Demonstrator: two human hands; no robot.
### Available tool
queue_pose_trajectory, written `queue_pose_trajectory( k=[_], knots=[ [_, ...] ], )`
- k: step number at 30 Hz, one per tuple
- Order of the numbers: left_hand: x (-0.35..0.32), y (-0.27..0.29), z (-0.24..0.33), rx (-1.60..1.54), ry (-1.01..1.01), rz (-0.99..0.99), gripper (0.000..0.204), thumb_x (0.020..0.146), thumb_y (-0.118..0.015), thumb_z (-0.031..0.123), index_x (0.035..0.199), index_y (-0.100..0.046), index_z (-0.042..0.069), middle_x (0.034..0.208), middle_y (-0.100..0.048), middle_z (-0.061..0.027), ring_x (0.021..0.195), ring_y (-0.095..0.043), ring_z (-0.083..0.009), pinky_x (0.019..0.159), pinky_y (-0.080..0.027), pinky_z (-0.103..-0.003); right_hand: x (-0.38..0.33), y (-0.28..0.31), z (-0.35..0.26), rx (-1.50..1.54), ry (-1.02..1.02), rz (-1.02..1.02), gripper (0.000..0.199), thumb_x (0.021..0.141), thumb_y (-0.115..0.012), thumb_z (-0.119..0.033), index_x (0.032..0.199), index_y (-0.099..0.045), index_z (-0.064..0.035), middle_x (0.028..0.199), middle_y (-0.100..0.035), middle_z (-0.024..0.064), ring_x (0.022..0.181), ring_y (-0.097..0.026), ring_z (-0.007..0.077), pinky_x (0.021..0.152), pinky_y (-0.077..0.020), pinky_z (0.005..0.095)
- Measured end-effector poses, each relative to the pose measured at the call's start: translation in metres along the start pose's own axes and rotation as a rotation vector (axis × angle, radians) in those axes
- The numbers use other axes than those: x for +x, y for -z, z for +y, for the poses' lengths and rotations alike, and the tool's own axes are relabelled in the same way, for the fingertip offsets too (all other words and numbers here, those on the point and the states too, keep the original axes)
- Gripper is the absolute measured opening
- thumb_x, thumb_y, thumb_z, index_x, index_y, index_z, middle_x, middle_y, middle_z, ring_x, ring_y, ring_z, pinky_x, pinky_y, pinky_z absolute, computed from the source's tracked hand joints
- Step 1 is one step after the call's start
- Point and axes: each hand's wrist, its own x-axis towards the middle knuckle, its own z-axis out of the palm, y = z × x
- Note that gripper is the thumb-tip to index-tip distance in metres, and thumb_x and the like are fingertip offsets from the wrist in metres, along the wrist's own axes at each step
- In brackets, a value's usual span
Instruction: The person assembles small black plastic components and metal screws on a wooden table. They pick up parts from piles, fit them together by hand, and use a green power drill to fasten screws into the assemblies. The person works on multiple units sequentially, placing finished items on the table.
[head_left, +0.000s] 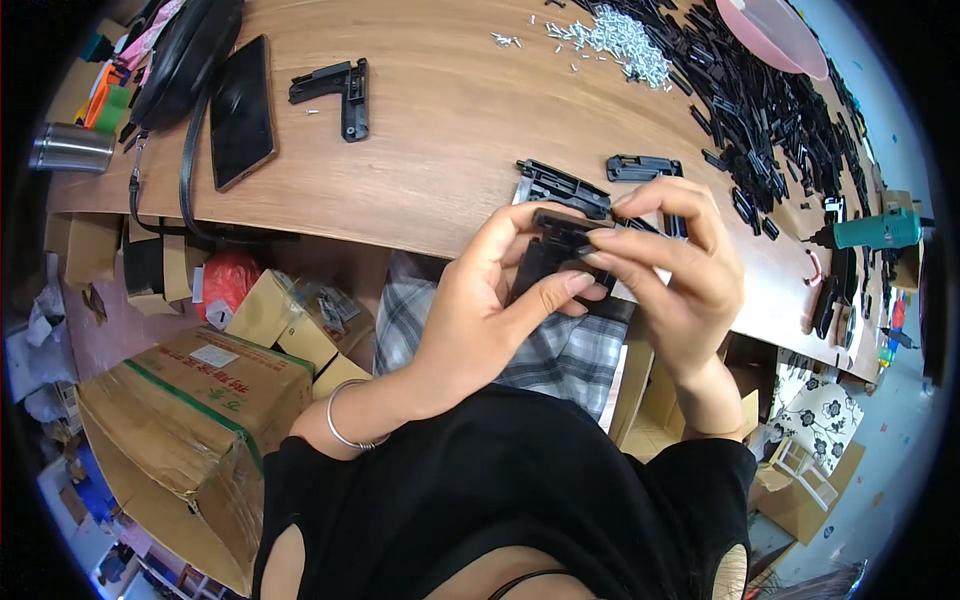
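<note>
A black pistol-shaped plastic piece [545,255] is held above my lap, close to the table's front edge. My left hand [470,310] wraps round it, with the thumb along its near side. My right hand [690,255] is closed in a pinch at the piece's right end; whatever its fingertips hold there is hidden. Just beyond my hands, a black pistol-shaped half [565,188] lies on the table with its ribbed inside up. Another black pistol-shaped part [640,168] lies to its right, partly covered by my right hand. A third pistol-shaped half [355,95] lies farther left.
Silver screws [630,45] are heaped at the back, beside a large pile of black plastic parts [760,120] and a pink bowl [775,40]. A teal electric screwdriver [875,232] is at the right. A phone [243,115] and black bag [190,65] lie left; cardboard boxes [200,400] stand below.
</note>
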Motion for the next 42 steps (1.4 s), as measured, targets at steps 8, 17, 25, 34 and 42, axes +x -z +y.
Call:
queue_pose_trajectory(
  k=[8,17,25,34,42],
  knots=[
    [-0.012,-0.005,-0.007,0.429,-0.269,-0.025,0.038,0.087,-0.06,0.013,0.119,-0.046,0.0,0.091,-0.061,-0.0067,0.068,-0.052,-0.0055,0.061,-0.042,-0.019,-0.016,0.007,-0.011,0.023,0.012,0.017,0.027,0.055,-0.075,-0.004,0.081,-0.07,-0.0075,0.082,-0.061,0.0023,0.078,-0.057,0.0197,0.068,-0.043,0.0302],
    [-0.015,-0.009,-0.006,0.726,-0.551,0.006,0.029,0.082,-0.063,0.013,0.109,-0.057,0.003,0.074,-0.062,-0.006,0.05,-0.054,-0.0101,0.047,-0.044,-0.021,-0.039,-0.002,-0.005,1.297,-0.531,-0.093,0.052,0.069,-0.071,0.008,0.114,-0.049,-0.0035,0.114,-0.049,0.006,0.089,-0.049,0.0103,0.084,-0.0443,0.0271],
    [-0.004,-0.009,0.005,0.86,-0.792,-0.276,0.043,0.083,-0.064,0.028,0.115,-0.051,0.003,0.07,-0.061,-0.0063,0.056,-0.061,-0.0187,0.047,-0.048,-0.026,-0.041,0.001,-0.002,1.756,-0.886,-0.304,0.019,0.083,-0.064,-0.007,0.1,-0.06,-0.0026,0.102,-0.057,0.0038,0.093,-0.054,0.0117,0.084,-0.0433,0.026],
    [0.015,0.006,0.025,0.689,-0.236,0.258,0.022,0.087,-0.058,0.014,0.103,-0.053,0.0,0.096,-0.06,-0.009,0.074,-0.06,-0.0137,0.063,-0.047,-0.027,0.036,0.009,0.035,0.208,-0.327,-0.224,0.015,0.08,-0.061,-0.007,0.094,-0.065,-0.0074,0.088,-0.064,0.004,0.08,-0.06,0.0181,0.072,-0.0461,0.031],
    [0.07,0.057,0.026,1.077,-0.518,0.499,0.02,0.086,-0.057,0.014,0.101,-0.052,0.001,0.078,-0.053,-0.0102,0.083,-0.052,-0.0223,0.075,-0.041,-0.034,0.141,-0.019,0.141,-0.834,0.604,-0.267,0.021,0.073,-0.058,-0.007,0.093,-0.064,-0.0113,0.09,-0.061,-0.0002,0.092,-0.053,0.0152,0.081,-0.0354,0.031]
  ],
)
